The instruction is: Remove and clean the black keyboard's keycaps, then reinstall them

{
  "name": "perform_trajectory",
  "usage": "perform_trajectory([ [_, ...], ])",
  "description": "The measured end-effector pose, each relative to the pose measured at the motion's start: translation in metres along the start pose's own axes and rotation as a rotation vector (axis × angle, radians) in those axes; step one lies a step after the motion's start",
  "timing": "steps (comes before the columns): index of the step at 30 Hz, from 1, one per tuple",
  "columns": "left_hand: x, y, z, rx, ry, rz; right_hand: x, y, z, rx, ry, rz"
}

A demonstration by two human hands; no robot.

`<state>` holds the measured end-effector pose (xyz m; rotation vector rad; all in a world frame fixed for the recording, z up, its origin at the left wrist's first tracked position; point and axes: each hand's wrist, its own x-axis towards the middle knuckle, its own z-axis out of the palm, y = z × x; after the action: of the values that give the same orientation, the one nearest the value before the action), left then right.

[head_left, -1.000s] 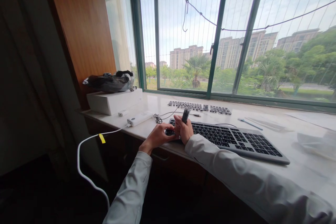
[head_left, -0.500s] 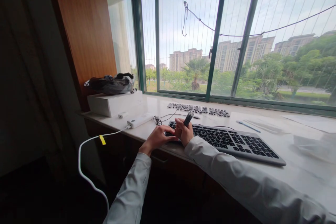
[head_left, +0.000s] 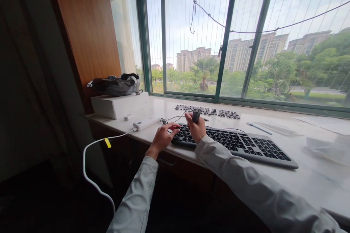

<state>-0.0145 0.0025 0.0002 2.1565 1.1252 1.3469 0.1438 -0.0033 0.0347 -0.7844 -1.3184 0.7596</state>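
Note:
A black keyboard with a grey frame [head_left: 226, 140] lies along the desk's front edge. Over its left part, my right hand [head_left: 196, 129] is closed around a black-handled tool [head_left: 196, 115] whose thick end points up. The tool's lower end is hidden, so its kind cannot be made out. My left hand [head_left: 163, 139] is at the keyboard's left end, thumb and index finger brought together in a pinch. What lies between those fingertips, if anything, is too small to name. Loose keycaps [head_left: 195, 109] lie in rows behind the keyboard.
A white power strip [head_left: 147, 123] with a white cord [head_left: 85, 167] lies to the left. Behind it a white box [head_left: 120, 105] carries a dark plastic bag [head_left: 115, 85]. A coiled black cable [head_left: 164, 121] and a thin blue stick [head_left: 259, 128] rest on the desk [head_left: 287, 145].
My hands have moved apart. The right has shifted slightly right and up with the tool, which now points more toward me; the left has drawn back, uncovering the keyboard's left end.

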Motion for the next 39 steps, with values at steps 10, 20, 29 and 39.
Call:
perform_trajectory([
  [10,-0.001,-0.003,0.002,-0.032,-0.021,-0.019,-0.004,-0.016,-0.025,-0.692,-0.367,-0.649],
  [20,0.001,-0.012,0.005,-0.101,0.071,-0.078,-0.007,-0.036,-0.131,-1.232,-0.522,-1.03],
  [29,0.022,-0.002,-0.002,-0.079,0.163,-0.082,-0.023,-0.016,-0.151,-1.214,-0.459,-0.858],
  [39,0.148,-0.016,-0.008,0.519,0.142,-0.181,-0.029,-0.02,-0.14,-1.119,-0.44,-0.862],
])
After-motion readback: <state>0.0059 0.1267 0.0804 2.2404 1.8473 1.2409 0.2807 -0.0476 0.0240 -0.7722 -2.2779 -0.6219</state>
